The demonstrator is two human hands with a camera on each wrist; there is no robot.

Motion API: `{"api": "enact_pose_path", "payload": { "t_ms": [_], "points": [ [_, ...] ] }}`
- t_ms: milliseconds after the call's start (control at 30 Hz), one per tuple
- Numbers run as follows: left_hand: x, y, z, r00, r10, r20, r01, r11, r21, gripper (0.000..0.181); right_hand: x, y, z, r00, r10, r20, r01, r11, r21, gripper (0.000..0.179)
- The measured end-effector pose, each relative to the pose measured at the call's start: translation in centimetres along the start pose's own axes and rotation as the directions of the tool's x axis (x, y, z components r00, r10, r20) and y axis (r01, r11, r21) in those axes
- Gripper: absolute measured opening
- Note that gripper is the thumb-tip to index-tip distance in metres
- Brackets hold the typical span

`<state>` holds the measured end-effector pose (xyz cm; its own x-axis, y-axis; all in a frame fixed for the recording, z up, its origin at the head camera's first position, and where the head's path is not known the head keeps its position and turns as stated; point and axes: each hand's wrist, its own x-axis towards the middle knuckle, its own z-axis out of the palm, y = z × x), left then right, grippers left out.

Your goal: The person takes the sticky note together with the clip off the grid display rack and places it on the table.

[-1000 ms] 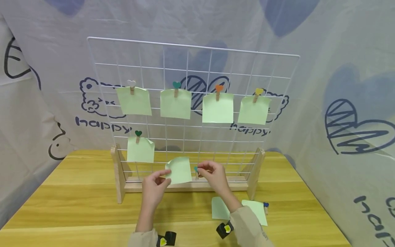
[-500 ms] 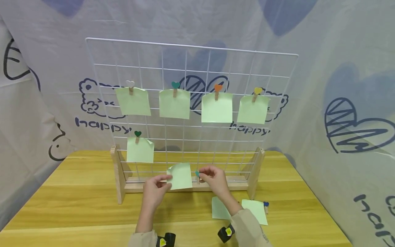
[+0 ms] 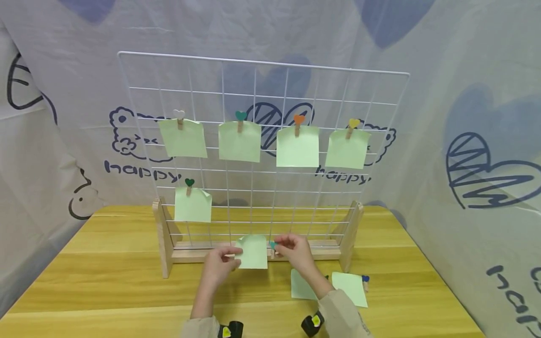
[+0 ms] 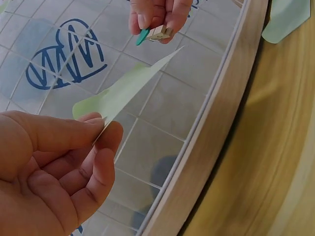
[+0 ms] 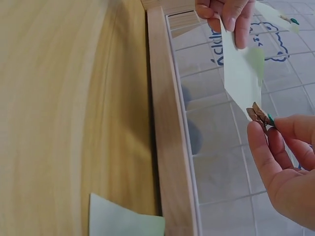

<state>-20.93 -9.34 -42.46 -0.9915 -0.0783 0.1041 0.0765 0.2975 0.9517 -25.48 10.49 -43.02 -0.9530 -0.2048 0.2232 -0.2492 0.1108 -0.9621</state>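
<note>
My left hand [image 3: 220, 266] pinches the left edge of a pale green sticky note [image 3: 253, 252] between thumb and fingers, in front of the grid's wooden base. Close to the note's right edge, my right hand [image 3: 296, 253] pinches a small wooden clothespin [image 5: 258, 114] with a teal heart on it. In the left wrist view the clothespin [image 4: 158, 33] lies just beyond the note's far corner. Behind both hands stands a white wire grid [image 3: 253, 190]. On it hang several green notes, each under a heart clothespin, such as the dark green one [image 3: 189, 182] at lower left.
The grid stands in a wooden base [image 3: 194, 256] on the wood-grain table [image 3: 105, 281]. Two more green notes lie on the table at right, one partly behind the right forearm [image 3: 301, 287], the other [image 3: 351, 287] with a blue-topped clothespin [image 3: 365, 281] beside it.
Both hands have moved down and slightly right, carrying the note and the teal-heart clothespin lower in front of the grid. The hung notes have stayed in place.
</note>
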Motion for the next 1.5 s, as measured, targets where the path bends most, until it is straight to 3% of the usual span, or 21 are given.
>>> {"api": "enact_pose_path", "payload": {
  "t_ms": [233, 567, 800, 1167, 1500],
  "points": [
    [0.1, -0.6, 0.3, 0.999, 0.012, 0.034, -0.013, 1.000, 0.016, 0.018, -0.2, 0.8, -0.5, 0.997, 0.077, 0.030, -0.078, 0.996, 0.039, 0.015],
    [0.2, -1.3, 1.1, 0.995, 0.026, 0.100, -0.030, 0.999, 0.044, 0.017, -0.8, 1.1, -1.4, 0.993, 0.094, 0.064, -0.091, 0.994, -0.058, 0.011],
    [0.0, -1.3, 1.6, 0.988, 0.032, 0.154, -0.041, 0.997, 0.060, 0.017, -0.9, 2.6, -2.1, 0.983, 0.154, 0.096, -0.146, 0.986, -0.084, 0.012],
    [0.2, -2.1, 2.3, 0.976, 0.008, 0.219, -0.031, 0.994, 0.103, 0.018, -1.0, 3.7, -2.4, 0.970, 0.226, 0.089, -0.203, 0.955, -0.217, 0.007],
    [0.1, -2.5, 2.6, 0.960, -0.022, 0.278, -0.006, 0.995, 0.099, 0.019, -1.3, 4.2, -2.2, 0.953, 0.290, 0.086, -0.260, 0.931, -0.258, 0.005]
  ]
}}
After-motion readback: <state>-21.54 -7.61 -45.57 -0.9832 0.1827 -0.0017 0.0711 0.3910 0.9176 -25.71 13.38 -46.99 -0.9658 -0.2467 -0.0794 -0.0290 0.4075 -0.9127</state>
